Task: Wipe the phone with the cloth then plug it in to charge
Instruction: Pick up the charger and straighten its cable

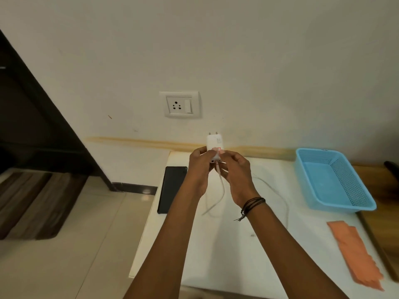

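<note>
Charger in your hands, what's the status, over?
Both hands, left and right, hold charger, prongs up. Phone flat on table, unplugged. Socket clear.

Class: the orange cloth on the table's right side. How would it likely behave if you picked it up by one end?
The orange cloth lies flat and thin with a ragged edge, so it would probably droop limply. It looks light. On the smooth white table it would likely slide or bunch if pushed.

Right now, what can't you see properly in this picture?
Head view only:
- Charger base: both hands, left hand and right hand, cover it, so the cable joint is unclear.
- Phone: right edge behind left wrist.
- Cloth: blurred.
- Socket switch position: too small.
</note>
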